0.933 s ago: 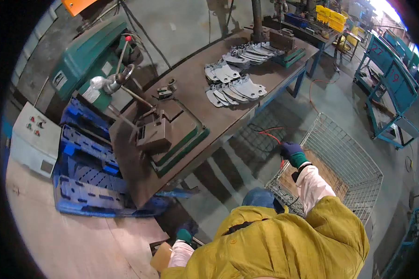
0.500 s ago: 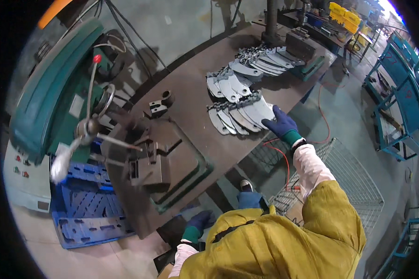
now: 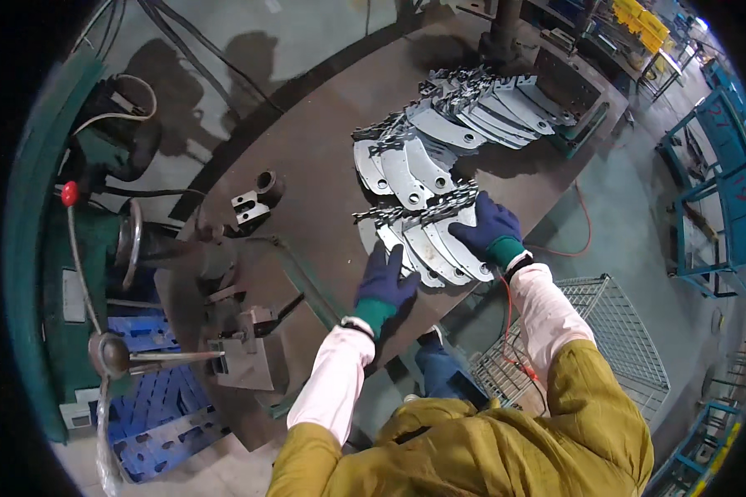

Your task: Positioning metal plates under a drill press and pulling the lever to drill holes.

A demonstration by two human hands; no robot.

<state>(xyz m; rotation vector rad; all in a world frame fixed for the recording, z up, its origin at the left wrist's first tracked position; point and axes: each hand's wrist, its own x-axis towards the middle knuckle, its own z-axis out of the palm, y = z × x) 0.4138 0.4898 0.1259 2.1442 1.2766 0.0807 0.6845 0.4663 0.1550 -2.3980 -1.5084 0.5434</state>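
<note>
Curved grey-white metal plates, each with a toothed dark edge and a hole near one end, lie in overlapping rows on the brown metal table. At the left end of the nearest row of plates [image 3: 427, 253] is my left hand [image 3: 385, 280], in a dark blue glove with a green cuff, fingers stretched over the plates and thumb apart. My right hand [image 3: 491, 228], gloved alike, rests against the right end of that row, its thumb spread from its fingers. Behind it lie a middle group of plates [image 3: 406, 174] and a far row [image 3: 493, 112].
On the left stands a green drill press [image 3: 79, 282] with a red-knobbed lever, beside a metal fixture [image 3: 253, 360]. A slotted block [image 3: 249, 209] sits on the table. Below are a blue pallet [image 3: 166, 431] and a wire basket [image 3: 613, 331]; blue carts [image 3: 725, 190] stand right.
My left hand has risen from beside my body to the left end of the nearest row. My right hand stays at its right end. The view has shifted closer over the plates.
</note>
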